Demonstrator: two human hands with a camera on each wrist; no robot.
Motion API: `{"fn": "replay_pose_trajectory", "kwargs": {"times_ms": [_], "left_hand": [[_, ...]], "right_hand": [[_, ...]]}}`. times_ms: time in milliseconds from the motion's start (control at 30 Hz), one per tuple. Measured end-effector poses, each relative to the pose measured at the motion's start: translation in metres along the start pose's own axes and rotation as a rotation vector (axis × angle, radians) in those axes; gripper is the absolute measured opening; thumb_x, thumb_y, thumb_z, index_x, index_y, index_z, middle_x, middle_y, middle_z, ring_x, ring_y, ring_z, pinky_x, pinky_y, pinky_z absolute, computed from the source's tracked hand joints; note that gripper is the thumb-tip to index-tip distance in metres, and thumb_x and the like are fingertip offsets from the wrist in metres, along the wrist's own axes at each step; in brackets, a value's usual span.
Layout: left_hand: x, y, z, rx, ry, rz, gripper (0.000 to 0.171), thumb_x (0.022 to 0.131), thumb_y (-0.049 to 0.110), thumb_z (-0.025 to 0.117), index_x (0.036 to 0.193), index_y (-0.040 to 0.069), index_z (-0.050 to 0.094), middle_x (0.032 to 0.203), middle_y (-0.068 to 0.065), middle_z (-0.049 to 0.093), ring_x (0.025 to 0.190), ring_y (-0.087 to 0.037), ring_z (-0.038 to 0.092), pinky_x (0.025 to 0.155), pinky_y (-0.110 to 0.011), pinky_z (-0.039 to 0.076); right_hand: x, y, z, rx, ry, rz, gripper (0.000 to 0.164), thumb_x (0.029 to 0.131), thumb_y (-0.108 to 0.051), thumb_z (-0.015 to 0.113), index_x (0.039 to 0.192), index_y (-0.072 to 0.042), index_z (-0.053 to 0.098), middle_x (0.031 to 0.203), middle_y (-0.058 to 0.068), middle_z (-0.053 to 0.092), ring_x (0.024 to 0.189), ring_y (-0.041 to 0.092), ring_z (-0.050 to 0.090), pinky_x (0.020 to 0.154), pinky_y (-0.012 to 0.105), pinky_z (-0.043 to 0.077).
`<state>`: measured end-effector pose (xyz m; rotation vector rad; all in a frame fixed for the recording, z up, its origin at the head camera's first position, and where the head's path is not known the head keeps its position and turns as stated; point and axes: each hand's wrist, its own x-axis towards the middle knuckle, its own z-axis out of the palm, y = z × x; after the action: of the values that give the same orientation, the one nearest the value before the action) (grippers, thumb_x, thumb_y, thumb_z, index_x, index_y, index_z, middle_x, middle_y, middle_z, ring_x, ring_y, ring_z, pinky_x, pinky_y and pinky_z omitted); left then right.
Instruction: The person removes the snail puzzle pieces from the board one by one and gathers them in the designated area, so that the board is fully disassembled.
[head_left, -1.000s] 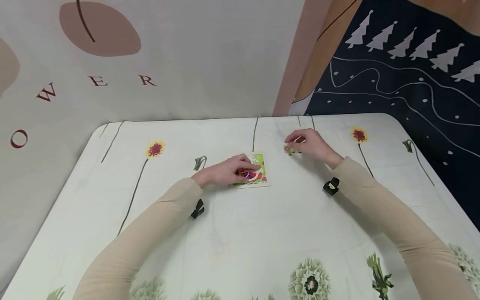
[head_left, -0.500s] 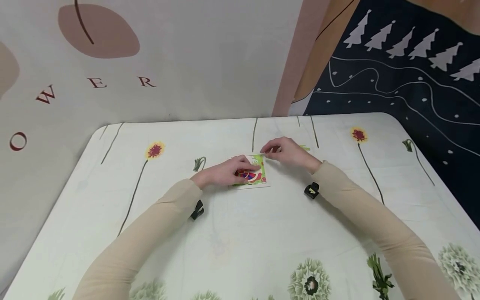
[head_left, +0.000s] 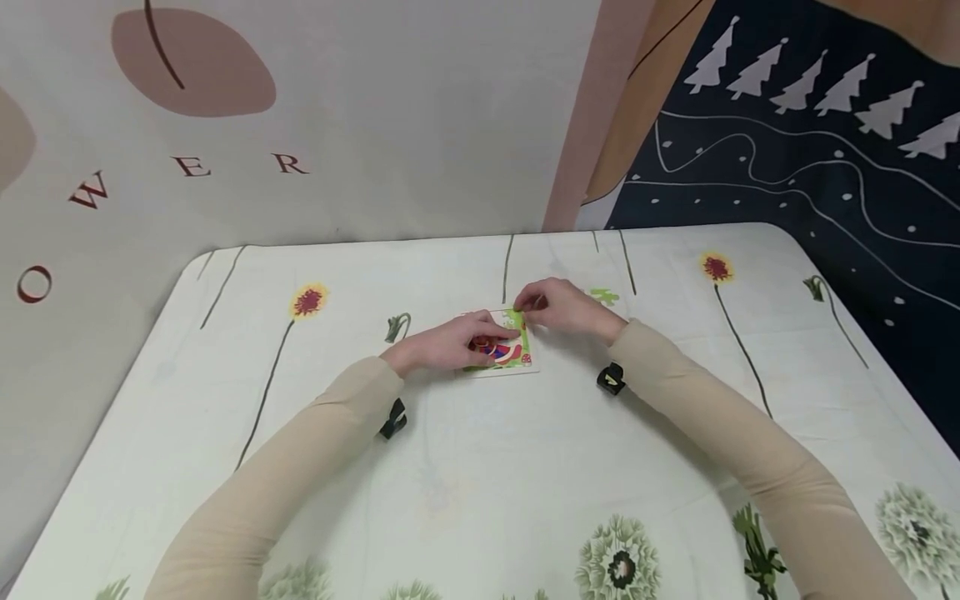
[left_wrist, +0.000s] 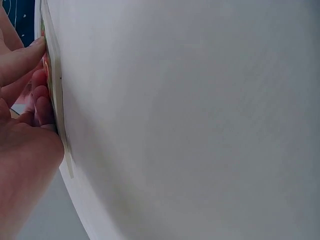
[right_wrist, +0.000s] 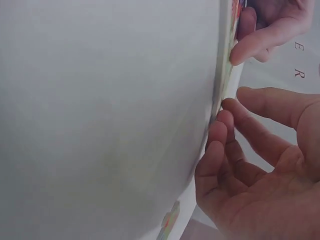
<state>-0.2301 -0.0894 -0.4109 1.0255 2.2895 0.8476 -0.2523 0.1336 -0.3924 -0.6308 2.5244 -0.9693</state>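
Observation:
A small flat puzzle board [head_left: 527, 354] with a bright green, red and blue picture lies on the white cloth, mid-table. My left hand [head_left: 448, 343] rests across its left part, hiding much of the picture, with fingertips touching the surface. At the board's upper right corner is my right hand [head_left: 561, 307]. The right wrist view shows that hand's [right_wrist: 265, 160] fingertips at the board's edge, thumb apart from the index finger, and no piece visible between them. Just beyond the right hand lies a green puzzle piece [head_left: 603, 296], partly covered; the right wrist view catches a green and orange piece [right_wrist: 170, 220].
The table's white cloth [head_left: 480, 467] carries printed flowers and stems. A pale curtain [head_left: 420, 125] with printed letters rises behind the table. Dark fabric [head_left: 787, 167] with white trees hangs at the right. A black camera [head_left: 611, 379] hangs at the right wrist.
My right hand has moved left, from the loose green piece to the board's upper right corner, uncovering a green piece behind it. The left hand has stayed on the board.

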Motion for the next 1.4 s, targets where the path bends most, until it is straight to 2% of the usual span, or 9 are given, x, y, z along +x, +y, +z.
{"fn": "replay_pose_trajectory", "kwargs": {"times_ms": [300,600,833,967,1133,1400], "left_hand": [[0.0005,0.0002,-0.0006,-0.009,0.006,0.046,0.050,0.090,0.007,0.066,0.139,0.006,0.053,0.105,-0.007,0.052,0.092,-0.019,0.044,0.080,-0.030,0.037],[-0.0003,-0.0005,-0.0013,-0.009,0.007,0.042,0.050,0.090,0.008,0.066,0.139,0.006,0.053,0.105,-0.007,0.052,0.093,-0.019,0.044,0.080,-0.030,0.037],[0.0004,-0.0008,-0.0009,-0.010,0.003,0.046,0.051,0.090,0.006,0.066,0.139,0.006,0.053,0.107,-0.008,0.052,0.094,-0.020,0.044,0.082,-0.030,0.036],[0.0006,-0.0010,-0.0010,-0.012,0.005,0.052,0.050,0.090,0.006,0.066,0.138,0.005,0.053,0.106,-0.007,0.052,0.093,-0.019,0.044,0.081,-0.030,0.036],[0.0004,-0.0009,-0.0009,-0.023,0.009,0.054,0.049,0.089,0.006,0.067,0.137,0.004,0.054,0.103,-0.006,0.052,0.091,-0.018,0.044,0.080,-0.029,0.037],[-0.0002,-0.0011,-0.0010,-0.030,0.008,0.051,0.048,0.089,0.006,0.067,0.136,0.004,0.055,0.106,-0.007,0.053,0.094,-0.019,0.046,0.082,-0.029,0.038]], "right_hand": [[0.0035,0.0016,0.0006,-0.015,-0.004,0.009,0.017,0.093,-0.001,0.058,0.108,0.000,0.067,0.105,0.012,0.066,0.095,0.025,0.058,0.085,0.039,0.044],[0.0061,0.0012,-0.0002,-0.016,-0.028,0.006,0.020,0.092,0.000,0.058,0.111,0.002,0.065,0.112,0.014,0.063,0.104,0.028,0.058,0.091,0.040,0.044],[0.0077,0.0006,-0.0008,-0.024,-0.054,-0.038,0.021,0.089,0.003,0.059,0.109,0.005,0.062,0.107,0.016,0.062,0.098,0.029,0.056,0.089,0.040,0.043],[0.0080,-0.0001,-0.0009,-0.023,-0.050,-0.027,0.020,0.089,0.003,0.059,0.109,0.004,0.061,0.108,0.016,0.061,0.099,0.029,0.055,0.091,0.040,0.042],[0.0066,-0.0017,-0.0005,0.009,-0.025,-0.014,0.018,0.089,0.003,0.059,0.107,0.002,0.059,0.105,0.015,0.061,0.099,0.027,0.055,0.090,0.039,0.043],[0.0054,-0.0053,-0.0007,0.078,0.013,-0.028,0.013,0.090,0.005,0.055,0.102,0.001,0.059,0.100,0.014,0.060,0.091,0.025,0.055,0.081,0.035,0.043]]}}
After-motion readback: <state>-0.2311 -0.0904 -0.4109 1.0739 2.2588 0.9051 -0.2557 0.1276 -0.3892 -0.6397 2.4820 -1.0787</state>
